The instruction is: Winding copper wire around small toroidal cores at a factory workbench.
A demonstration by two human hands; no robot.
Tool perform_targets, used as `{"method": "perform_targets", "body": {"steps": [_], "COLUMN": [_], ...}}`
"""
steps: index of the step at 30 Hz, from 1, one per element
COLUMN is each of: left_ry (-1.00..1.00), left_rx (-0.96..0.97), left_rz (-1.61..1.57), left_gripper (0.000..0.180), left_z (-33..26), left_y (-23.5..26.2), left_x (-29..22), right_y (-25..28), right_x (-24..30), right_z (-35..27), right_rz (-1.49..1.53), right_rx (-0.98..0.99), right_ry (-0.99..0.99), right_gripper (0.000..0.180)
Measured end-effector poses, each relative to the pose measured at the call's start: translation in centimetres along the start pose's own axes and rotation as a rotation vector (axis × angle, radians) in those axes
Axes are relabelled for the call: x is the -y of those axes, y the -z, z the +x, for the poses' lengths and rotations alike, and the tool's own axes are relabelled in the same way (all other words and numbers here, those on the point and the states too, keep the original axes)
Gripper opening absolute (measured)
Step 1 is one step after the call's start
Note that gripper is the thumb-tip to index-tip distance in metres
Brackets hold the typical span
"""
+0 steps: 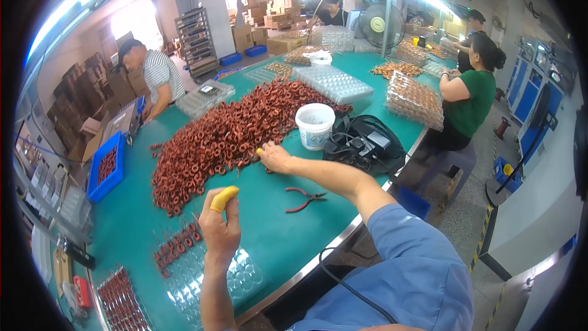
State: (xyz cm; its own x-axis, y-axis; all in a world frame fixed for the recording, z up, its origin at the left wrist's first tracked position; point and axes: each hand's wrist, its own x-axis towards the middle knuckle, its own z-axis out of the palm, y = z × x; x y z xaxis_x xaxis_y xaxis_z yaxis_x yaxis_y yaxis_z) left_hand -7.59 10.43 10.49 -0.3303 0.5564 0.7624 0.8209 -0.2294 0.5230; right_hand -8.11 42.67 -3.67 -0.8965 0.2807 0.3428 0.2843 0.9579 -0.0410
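Note:
A large heap of red ring-shaped coils [220, 129] with thin wire leads covers the middle of the green table. My right hand [275, 158] reaches to the heap's near right edge, its yellow-covered fingertip against the coils; the fingers are closed together, and what they pinch is hidden. My left hand [222, 224] is raised in front of the heap, with a yellow finger cover on a bent finger close to the thumb; anything between them cannot be made out. Beside and below it lies a clear plastic tray [245, 279], with rows of coils [177, 246] at its far left part.
Red-handled pliers [304, 200] lie right of my left hand. A white bucket [315, 125] and a black bag with cables [364, 144] stand beyond my right forearm. A filled tray [122, 300] sits at lower left, a blue bin [106, 167] at left. Several people work around the table.

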Motion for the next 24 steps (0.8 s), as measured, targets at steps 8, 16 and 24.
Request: {"method": "perform_targets", "body": {"steps": [8, 16, 24], "left_ry": [0.279, 0.449, 0.636], "left_rx": [0.045, 0.050, -0.016], "left_rz": [-0.193, -0.246, -0.208], "left_gripper": [0.010, 0.016, 0.045], "left_z": [-0.4, -2.9, -4.9], "left_y": [-1.6, -2.2, -5.3], "left_x": [1.6, 1.2, 2.4], "right_y": [2.1, 6.6, 10.4], "right_x": [-0.5, 1.9, 7.8], "right_z": [0.6, -0.4, -4.8], "right_rz": [-0.012, 0.192, 0.324], "right_rx": [-0.028, -0.361, -0.593], "right_ry": [0.070, 0.198, 0.222], "right_gripper": [0.019, 0.022, 0.021]}}
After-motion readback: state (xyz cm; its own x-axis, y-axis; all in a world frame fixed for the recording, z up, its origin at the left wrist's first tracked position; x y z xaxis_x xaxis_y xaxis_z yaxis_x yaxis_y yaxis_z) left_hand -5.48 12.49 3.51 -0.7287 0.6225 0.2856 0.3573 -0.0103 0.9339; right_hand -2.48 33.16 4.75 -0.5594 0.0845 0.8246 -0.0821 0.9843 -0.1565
